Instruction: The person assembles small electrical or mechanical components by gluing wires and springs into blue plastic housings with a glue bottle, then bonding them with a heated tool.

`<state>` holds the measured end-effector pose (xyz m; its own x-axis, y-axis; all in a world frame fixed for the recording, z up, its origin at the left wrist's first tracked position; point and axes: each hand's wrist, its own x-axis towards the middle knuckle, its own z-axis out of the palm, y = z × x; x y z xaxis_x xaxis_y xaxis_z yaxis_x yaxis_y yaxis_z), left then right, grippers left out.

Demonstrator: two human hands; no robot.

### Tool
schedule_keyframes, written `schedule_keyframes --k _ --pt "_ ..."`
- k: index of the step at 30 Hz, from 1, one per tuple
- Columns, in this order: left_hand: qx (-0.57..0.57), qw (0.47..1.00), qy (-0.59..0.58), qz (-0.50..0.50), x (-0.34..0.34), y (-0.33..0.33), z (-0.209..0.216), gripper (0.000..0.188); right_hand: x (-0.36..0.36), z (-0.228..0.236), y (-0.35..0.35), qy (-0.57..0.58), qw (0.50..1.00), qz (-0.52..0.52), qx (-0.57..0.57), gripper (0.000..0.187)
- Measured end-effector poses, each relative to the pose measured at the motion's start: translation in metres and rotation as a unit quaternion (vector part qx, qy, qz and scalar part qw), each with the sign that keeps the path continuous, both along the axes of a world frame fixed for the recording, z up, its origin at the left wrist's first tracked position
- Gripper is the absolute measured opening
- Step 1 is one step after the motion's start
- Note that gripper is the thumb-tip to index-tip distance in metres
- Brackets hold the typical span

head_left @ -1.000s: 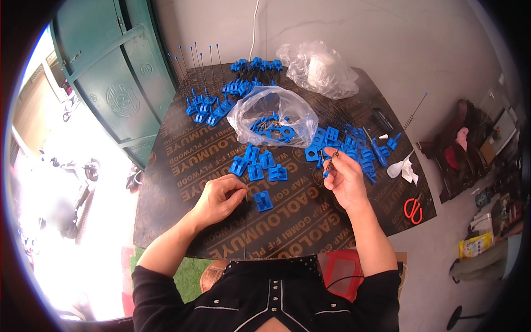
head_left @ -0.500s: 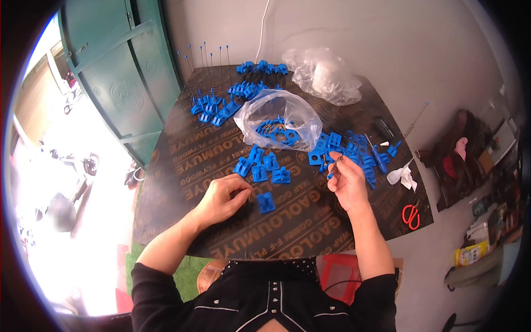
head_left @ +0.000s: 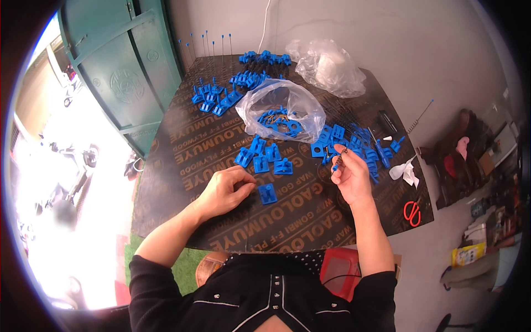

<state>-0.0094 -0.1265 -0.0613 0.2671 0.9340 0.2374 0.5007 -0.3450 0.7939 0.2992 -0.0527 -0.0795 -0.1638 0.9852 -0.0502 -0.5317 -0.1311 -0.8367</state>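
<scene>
My right hand point(head_left: 352, 178) is raised over the right part of the table, pinching a small dark coil spring point(head_left: 341, 159) that has a blue tip low against the fingers. On the tabletop at left rests my left hand point(head_left: 224, 191), its fingers curled in and thumb against them; whatever is between them, if anything, is hidden. Just right of its fingertips lies a single blue plastic bracket point(head_left: 267, 194). Several more blue brackets point(head_left: 261, 164) stand grouped a little farther back. Behind my right hand is a pile of blue plastic parts point(head_left: 354, 145).
An open clear plastic bag point(head_left: 254, 110) holds blue parts and small brass-coloured pieces. Blue assemblies point(head_left: 264, 58) and upright thin rods crowd the back left. Another plastic bag point(head_left: 332, 72) lies at the back. On the right are a screwdriver point(head_left: 380, 148), crumpled tissue point(head_left: 410, 176) and red-handled scissors point(head_left: 412, 213).
The whole view has shifted slightly. My right hand still holds the spring, turned a little in the fingers. My left hand stays beside the single bracket.
</scene>
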Motion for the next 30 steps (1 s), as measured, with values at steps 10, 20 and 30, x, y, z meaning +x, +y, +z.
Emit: schedule_keyframes --k 10,20,30 --pt "-0.013 1.000 -0.017 0.000 -0.0017 0.0022 -0.0077 0.013 0.0051 -0.0039 0.0027 0.028 0.999 0.013 -0.010 0.031" --pt "-0.037 0.999 -0.034 0.006 0.0020 0.0029 -0.0091 0.012 0.0083 -0.0025 0.0038 0.036 0.999 -0.003 -0.019 0.030" --pt "-0.037 0.999 -0.030 0.001 0.0028 0.0041 -0.0031 0.010 0.0070 -0.0034 0.0030 0.046 0.999 0.014 -0.016 0.030"
